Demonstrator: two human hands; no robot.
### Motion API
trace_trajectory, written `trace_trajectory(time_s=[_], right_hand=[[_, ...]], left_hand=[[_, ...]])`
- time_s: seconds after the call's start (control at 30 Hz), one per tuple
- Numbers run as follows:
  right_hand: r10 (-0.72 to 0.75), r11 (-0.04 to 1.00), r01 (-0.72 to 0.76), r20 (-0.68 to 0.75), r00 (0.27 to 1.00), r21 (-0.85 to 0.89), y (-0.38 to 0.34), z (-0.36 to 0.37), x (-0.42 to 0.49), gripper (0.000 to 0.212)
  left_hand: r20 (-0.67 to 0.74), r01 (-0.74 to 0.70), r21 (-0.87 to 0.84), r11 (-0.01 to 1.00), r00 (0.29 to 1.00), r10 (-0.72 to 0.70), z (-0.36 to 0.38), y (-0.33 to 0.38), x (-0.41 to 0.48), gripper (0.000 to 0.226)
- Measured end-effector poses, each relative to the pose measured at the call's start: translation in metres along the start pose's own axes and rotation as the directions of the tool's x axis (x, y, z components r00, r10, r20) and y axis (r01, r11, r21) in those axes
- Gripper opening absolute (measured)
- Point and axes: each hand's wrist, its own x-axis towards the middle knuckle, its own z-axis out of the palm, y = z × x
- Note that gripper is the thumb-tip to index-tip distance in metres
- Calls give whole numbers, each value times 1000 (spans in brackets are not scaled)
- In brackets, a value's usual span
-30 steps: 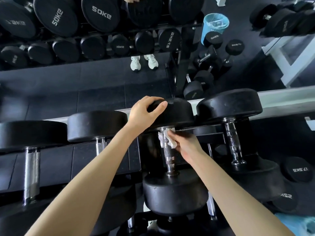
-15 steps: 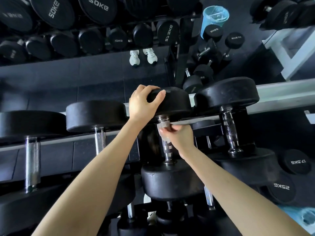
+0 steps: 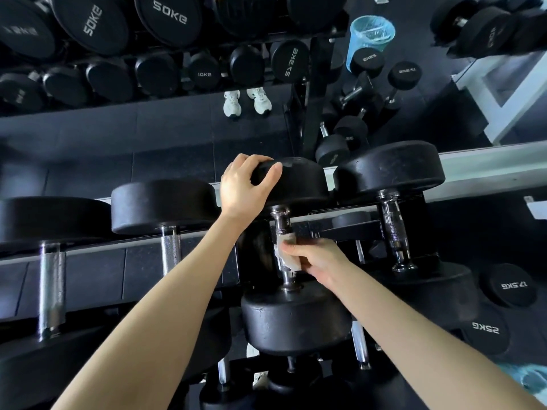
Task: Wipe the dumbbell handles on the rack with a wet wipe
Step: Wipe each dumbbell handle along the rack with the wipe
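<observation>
Dark gym floor fills the background, with more black weights, a pair of white shoes (image 3: 247,102) and a blue bin (image 3: 371,37). On the top row of the rack (image 3: 88,251) the middle dumbbell (image 3: 296,319) lies with its metal handle (image 3: 281,221) pointing away from the person. The left hand (image 3: 244,189) curls over the far head of this dumbbell and grips it. The right hand (image 3: 318,258) pinches a white wet wipe (image 3: 286,257) around the lower part of the handle. Other dumbbells lie close on both sides.
</observation>
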Motion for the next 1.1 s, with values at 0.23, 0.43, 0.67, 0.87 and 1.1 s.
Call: trace_trajectory(time_s=[0.23, 0.43, 0.67, 0.87, 1.1], right_hand=[[-96, 995, 100, -145, 985, 14, -31, 26, 22, 27], [-263, 942, 215, -164, 951, -258, -21, 25, 14, 17], [-36, 891, 22, -23, 999, -453, -12, 3, 0, 41], [10, 737, 64, 106, 994, -673, 0, -9, -8, 23], [27, 797, 80, 167, 986, -599, -4, -2, -23, 18]], left_hand=[[-8, 3, -3, 1000, 1000, -3, 2, -2, 0, 50], [-13, -6, -7, 1000, 1000, 6, 2, -2, 0, 49], [-14, -22, -9, 1000, 1000, 22, 2, -2, 0, 51], [-11, -19, -13, 1000, 1000, 19, 2, -3, 0, 52], [-7, -20, -10, 1000, 1000, 20, 2, -5, 1, 53]])
